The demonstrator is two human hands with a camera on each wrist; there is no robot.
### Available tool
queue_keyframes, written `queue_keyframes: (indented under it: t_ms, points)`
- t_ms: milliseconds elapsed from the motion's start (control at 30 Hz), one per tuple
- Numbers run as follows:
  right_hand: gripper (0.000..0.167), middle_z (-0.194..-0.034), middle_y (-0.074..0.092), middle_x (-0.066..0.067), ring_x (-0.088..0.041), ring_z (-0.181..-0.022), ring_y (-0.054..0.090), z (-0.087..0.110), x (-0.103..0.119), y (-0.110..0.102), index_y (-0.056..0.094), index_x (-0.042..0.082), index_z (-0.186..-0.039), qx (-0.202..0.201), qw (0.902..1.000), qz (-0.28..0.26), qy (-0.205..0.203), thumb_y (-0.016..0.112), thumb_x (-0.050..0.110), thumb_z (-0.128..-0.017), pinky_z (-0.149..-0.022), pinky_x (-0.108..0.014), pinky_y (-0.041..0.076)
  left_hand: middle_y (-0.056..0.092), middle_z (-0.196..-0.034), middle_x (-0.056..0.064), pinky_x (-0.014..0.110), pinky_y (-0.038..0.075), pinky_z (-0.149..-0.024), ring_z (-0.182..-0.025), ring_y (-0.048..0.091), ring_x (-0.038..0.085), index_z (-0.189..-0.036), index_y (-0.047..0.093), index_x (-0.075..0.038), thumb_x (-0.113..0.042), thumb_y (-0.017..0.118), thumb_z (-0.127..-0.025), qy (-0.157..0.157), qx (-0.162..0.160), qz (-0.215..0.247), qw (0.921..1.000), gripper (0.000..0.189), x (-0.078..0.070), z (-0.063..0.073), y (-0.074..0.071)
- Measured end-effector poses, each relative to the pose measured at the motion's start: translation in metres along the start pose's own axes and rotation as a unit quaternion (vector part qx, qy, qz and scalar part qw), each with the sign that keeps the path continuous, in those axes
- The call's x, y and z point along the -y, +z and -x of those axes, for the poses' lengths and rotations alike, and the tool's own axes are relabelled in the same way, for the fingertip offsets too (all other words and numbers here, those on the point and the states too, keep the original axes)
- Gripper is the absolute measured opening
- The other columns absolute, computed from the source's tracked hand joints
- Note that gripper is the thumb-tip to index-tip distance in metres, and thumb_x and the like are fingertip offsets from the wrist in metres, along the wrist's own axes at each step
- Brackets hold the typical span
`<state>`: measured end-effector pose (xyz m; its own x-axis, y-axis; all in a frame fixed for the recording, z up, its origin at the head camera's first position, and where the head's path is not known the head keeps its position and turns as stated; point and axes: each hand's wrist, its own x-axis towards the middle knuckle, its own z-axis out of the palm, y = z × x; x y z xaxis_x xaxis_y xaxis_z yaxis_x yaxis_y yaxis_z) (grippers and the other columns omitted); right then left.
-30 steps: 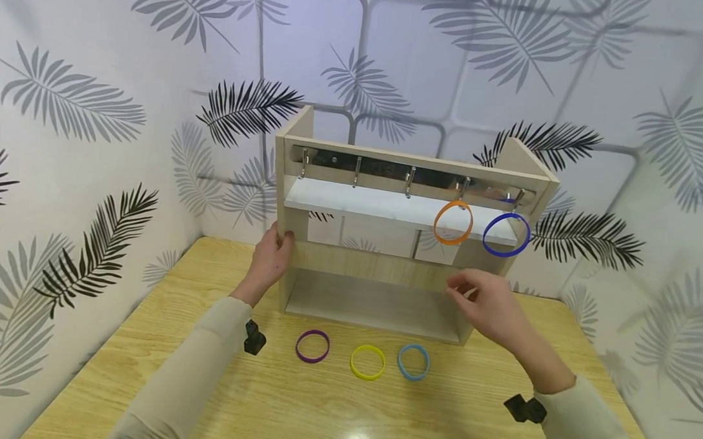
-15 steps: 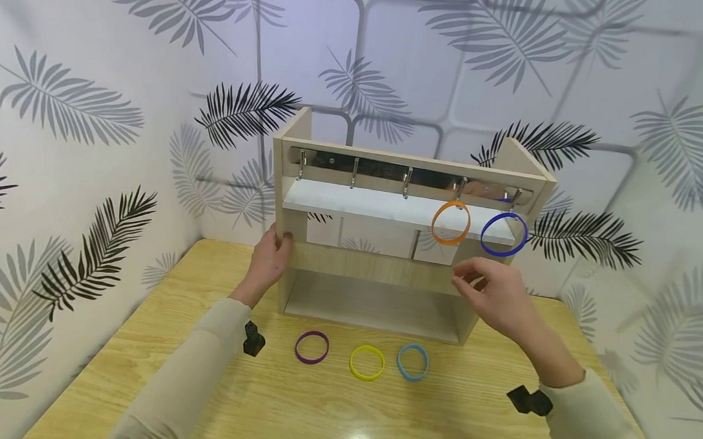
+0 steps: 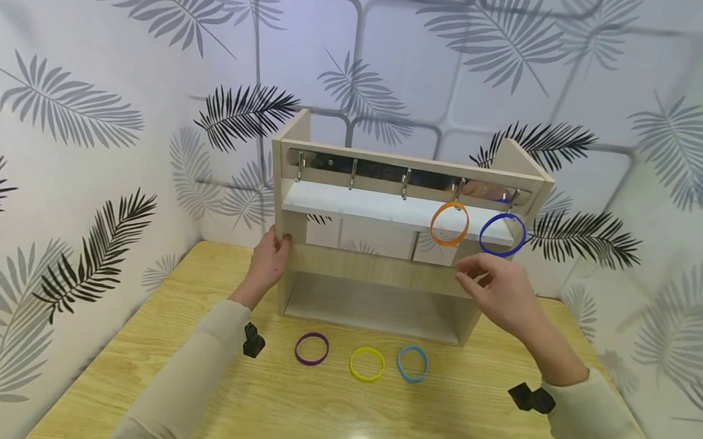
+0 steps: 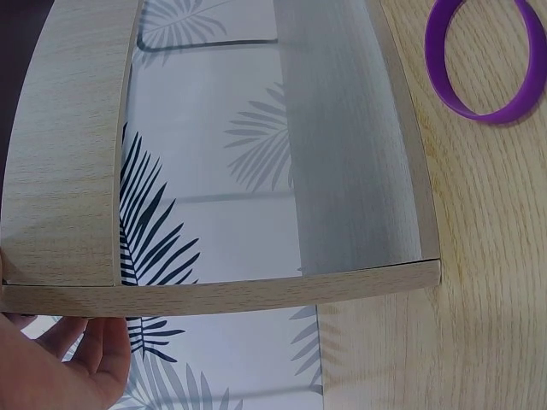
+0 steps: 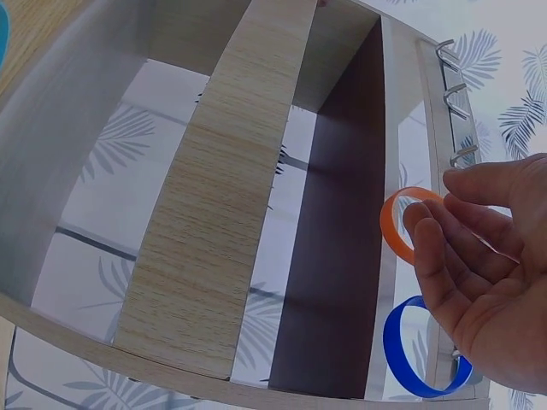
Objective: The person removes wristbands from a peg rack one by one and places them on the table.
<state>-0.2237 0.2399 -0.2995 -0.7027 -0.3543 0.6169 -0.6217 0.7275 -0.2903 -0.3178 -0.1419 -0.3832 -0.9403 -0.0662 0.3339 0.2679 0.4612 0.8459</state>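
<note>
A light wooden shelf unit (image 3: 379,267) stands on the table with a metal hook rail (image 3: 382,172) along its top front. An orange wristband (image 3: 432,227) hangs from one hook, and a dark blue wristband (image 3: 523,241) hangs from the hook at the right end. My left hand (image 3: 270,260) grips the unit's left side panel, thumb toward the front; the left wrist view has its fingers (image 4: 107,350) behind that panel. Just below the hanging bands is my right hand (image 3: 500,292), fingers loosely bent and nothing between them. In the right wrist view its palm (image 5: 504,299) faces the bands.
On the wooden table (image 3: 298,411), in front of the unit, lie a purple wristband (image 3: 296,356), a yellow wristband (image 3: 353,371) and a light blue wristband (image 3: 402,370). A leaf-patterned wall (image 3: 386,66) rises close behind. Three hooks toward the left carry no band.
My right hand has moved slightly up and to the right, staying without anything in it. The left hand keeps its grip on the side panel, and both hanging wristbands stay on their hooks.
</note>
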Motion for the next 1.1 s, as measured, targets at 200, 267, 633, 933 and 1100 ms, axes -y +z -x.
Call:
queue_keyframes:
  t_ms: [200,267,633,933,1100]
  points:
    - [0.011,-0.079,0.067,-0.002,-0.014,-0.067,0.062,-0.002,0.0,-0.002,0.069,0.003,-0.091,-0.007,1.0,0.003,-0.004,0.07,-0.001,-0.082,-0.058,-0.027,0.052,0.05,-0.127,0.025,0.054,0.045,-0.087,-0.111,0.051,0.039,-0.142,0.034,0.0,-0.026,0.034,-0.1,0.003,-0.004,-0.003,1.0,0.049,-0.001,-0.001,-0.001]
    - [0.01,-0.079,0.067,-0.002,-0.015,-0.067,0.062,-0.002,0.0,-0.002,0.069,0.003,-0.091,-0.008,0.9999,0.005,-0.004,0.07,-0.001,-0.082,-0.058,-0.027,0.052,0.05,-0.127,0.025,0.054,0.044,-0.087,-0.111,0.051,0.039,-0.142,0.035,0.001,-0.026,0.034,-0.1,0.003,-0.005,-0.004,1.0,0.049,-0.001,-0.001,-0.001]
    - [0.009,-0.08,0.067,-0.004,-0.017,-0.069,0.063,-0.009,-0.003,-0.003,0.068,0.002,-0.09,-0.026,0.9996,0.004,-0.007,0.071,-0.001,-0.082,-0.059,-0.03,0.052,0.049,-0.127,0.026,0.054,0.045,-0.087,-0.111,0.052,0.039,-0.141,0.034,0.0,-0.025,0.034,-0.1,0.003,0.0,0.001,1.0,0.048,0.0,0.0,0.0]
    - [0.009,-0.079,0.067,-0.007,-0.017,-0.066,0.062,-0.028,0.001,-0.012,0.069,0.001,-0.091,-0.06,0.998,0.022,-0.003,0.07,0.002,-0.082,-0.058,-0.03,0.051,0.05,-0.127,0.026,0.055,0.045,-0.087,-0.111,0.052,0.039,-0.141,0.035,0.001,-0.025,0.034,-0.1,0.007,-0.002,0.002,1.0,0.048,0.002,0.0,0.0]
    - [0.013,-0.081,0.067,-0.011,-0.02,-0.065,0.063,-0.038,0.004,-0.018,0.069,0.0,-0.094,-0.084,0.9962,0.025,-0.001,0.071,0.001,-0.082,-0.058,-0.02,0.049,0.049,-0.127,0.026,0.054,0.044,-0.088,-0.112,0.051,0.039,-0.141,0.035,0.0,-0.025,0.035,-0.1,0.008,-0.003,0.003,1.0,0.047,0.002,-0.001,0.001]
